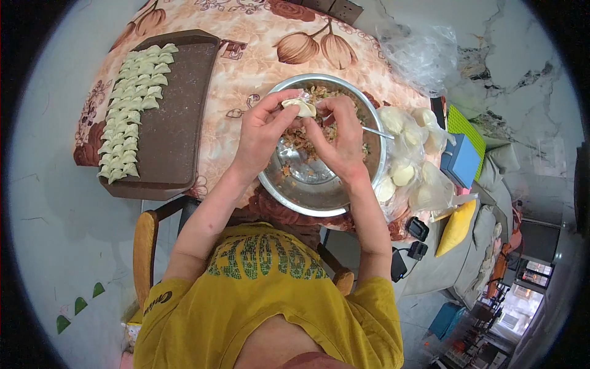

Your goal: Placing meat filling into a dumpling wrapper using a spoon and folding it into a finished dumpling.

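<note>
Between my two hands is a folded dumpling (299, 109), pale and half-moon shaped, held above a wide steel bowl (275, 183). My left hand (265, 126) pinches its left end with thumb and fingers. At its right end, the thumb and bent fingers of my right hand (338, 132) close on the edge. Chopped filling (297, 140) lies in the bowl beneath, partly hidden by my hands. A spoon handle (378, 132) sticks out over the bowl's right rim. On the left, a brown tray (175, 117) carries rows of finished dumplings (132, 114) along its left side.
Right of the bowl lie clear bags of round dough wrappers (404, 175). A crumpled plastic bag (421, 55) sits at the far right of the patterned tablecloth (246, 46). A blue box (461, 161) and small black devices (418, 229) are by the right edge. A chair (145, 252) stands below.
</note>
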Available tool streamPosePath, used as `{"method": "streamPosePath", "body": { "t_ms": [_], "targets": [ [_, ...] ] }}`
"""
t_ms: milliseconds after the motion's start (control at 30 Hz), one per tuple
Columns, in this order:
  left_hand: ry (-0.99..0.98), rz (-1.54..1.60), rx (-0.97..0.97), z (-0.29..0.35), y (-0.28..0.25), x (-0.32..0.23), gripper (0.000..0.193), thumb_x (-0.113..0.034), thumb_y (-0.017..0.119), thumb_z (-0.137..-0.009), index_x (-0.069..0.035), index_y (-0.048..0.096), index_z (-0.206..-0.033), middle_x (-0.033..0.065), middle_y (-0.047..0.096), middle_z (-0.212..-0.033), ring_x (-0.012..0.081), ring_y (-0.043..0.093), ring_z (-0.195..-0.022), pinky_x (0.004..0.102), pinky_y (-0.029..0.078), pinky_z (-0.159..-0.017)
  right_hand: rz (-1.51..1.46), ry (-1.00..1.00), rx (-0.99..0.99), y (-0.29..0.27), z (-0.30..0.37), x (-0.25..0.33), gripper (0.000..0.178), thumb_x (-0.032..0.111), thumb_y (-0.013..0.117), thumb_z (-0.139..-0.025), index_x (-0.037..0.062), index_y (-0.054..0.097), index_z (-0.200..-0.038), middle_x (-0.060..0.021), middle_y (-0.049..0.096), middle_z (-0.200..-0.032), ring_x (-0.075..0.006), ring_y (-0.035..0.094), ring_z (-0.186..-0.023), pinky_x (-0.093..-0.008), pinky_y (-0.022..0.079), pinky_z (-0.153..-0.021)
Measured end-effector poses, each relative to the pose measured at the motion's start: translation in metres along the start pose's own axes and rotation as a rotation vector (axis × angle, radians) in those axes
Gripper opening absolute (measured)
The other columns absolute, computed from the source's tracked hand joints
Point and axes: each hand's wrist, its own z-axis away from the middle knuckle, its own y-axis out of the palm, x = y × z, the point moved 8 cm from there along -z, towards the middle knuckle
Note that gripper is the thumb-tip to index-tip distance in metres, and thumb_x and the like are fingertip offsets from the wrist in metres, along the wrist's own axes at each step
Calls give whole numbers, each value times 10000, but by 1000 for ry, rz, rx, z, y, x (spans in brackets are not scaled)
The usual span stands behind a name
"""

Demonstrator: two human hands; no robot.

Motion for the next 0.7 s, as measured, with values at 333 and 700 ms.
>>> {"method": "streamPosePath", "body": {
  "t_ms": [333, 700],
  "targets": [
    [-39, -43, 98, 3, 3, 2, 340, 9, 608, -991, 19, 604, -1331, 94, 676, -1237, 131, 662, -1083, 283, 553, -955, -120, 32, -46, -3, 2, -6, 171, 25, 763, -822, 7, 620, -913, -129, 598, -838, -272, 627, -718, -359, 500, -634],
    [-16, -62, 67, 3, 4, -3, 362, 17, 629, -969, 21, 591, -1329, 69, 678, -1197, 104, 653, -1075, 252, 533, -941, -177, 98, -25, -3, 3, -10, 138, 20, 738, -834, -1, 635, -924, -122, 636, -853, -233, 661, -718, -328, 526, -654]
  ]
}}
